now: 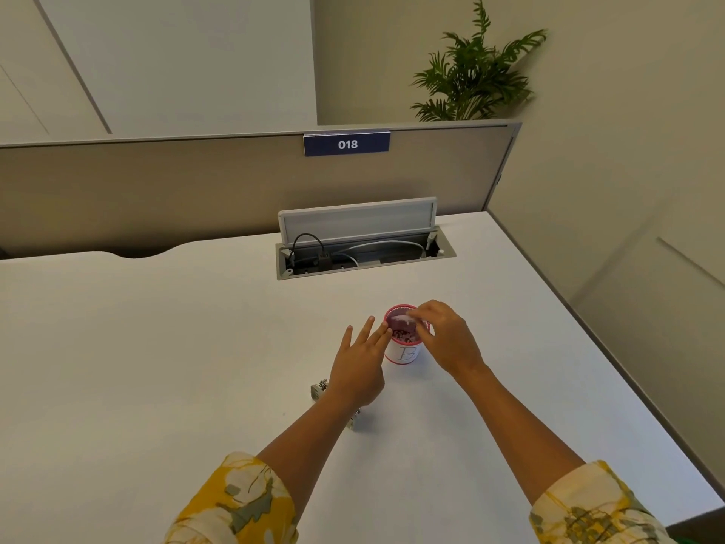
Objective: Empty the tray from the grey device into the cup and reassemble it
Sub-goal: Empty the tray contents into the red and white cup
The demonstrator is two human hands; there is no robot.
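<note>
A small white cup (404, 353) with a pink rim and a handwritten "B" stands mid-table, with small dark bits inside. My right hand (445, 335) holds a small clear tray (404, 320) over the cup's mouth, pinched at the fingertips. My left hand (359, 365) rests to the left of the cup, fingers spread, with a fingertip touching the tray or rim. The grey device (319, 390) lies on the table behind my left wrist, mostly hidden; a second piece of the grey device (354, 420) shows under the forearm.
The white table (157, 347) has an open cable hatch (363, 245) with plugs and cables at the back. A beige partition carries a blue "018" label (347, 144). A plant (474, 68) stands behind it. The table's right edge runs diagonally near my right arm.
</note>
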